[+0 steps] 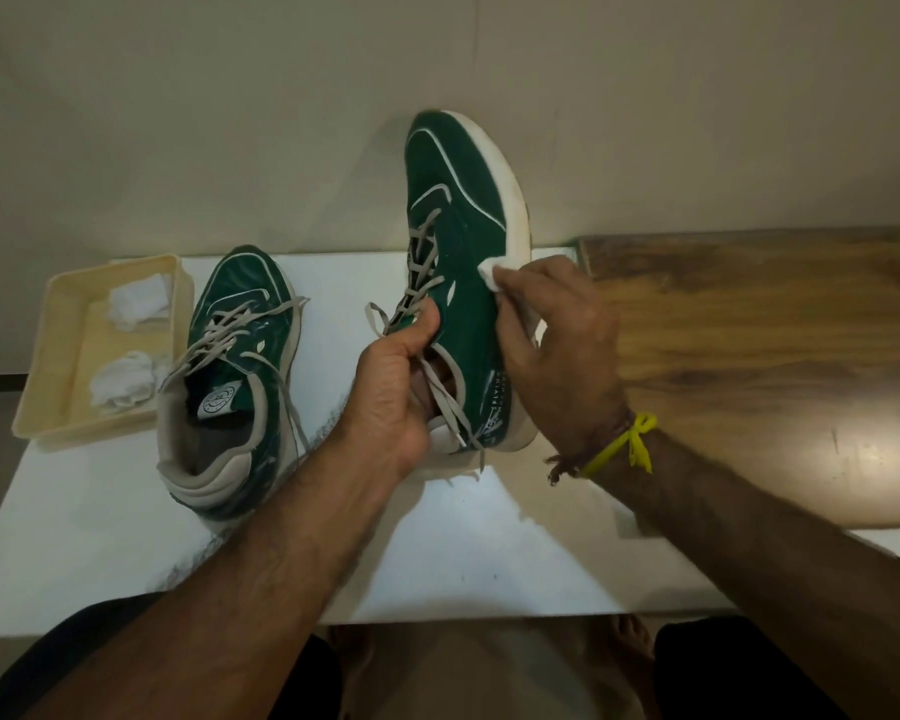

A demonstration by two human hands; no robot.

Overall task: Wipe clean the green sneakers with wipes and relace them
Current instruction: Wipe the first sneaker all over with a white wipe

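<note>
Right hand: I am pinching a folded white wipe (pixel 491 272) in my right hand (pixel 552 345), fingers curled round it, pressing it against the outer side of the raised green sneaker (pixel 463 241) where green upper meets white sole.

Left hand: my left hand (pixel 396 376) is gripping that sneaker at the collar, thumb hooked over the tongue area and fingers reaching inside the opening, holding it lifted with the toe pointing away from me, above the far edge of the counter (pixel 463 553).

Handling: I am judging the sneaker to be light and fairly stiff at the sole but soft at the upper, so the collar grip seems the firmest hold; the loose grey laces (pixel 453 407) are dangling and could snag.

Wipe: it looks thin and limp, likely to bunch up under pressure.

Second sneaker: the other green sneaker (pixel 235 376) is lying toward the counter's left side, laces slack, heel toward me.

Tray: a cream tray (pixel 58 356) is sitting at the left edge, holding crumpled wipes (pixel 126 387).
</note>
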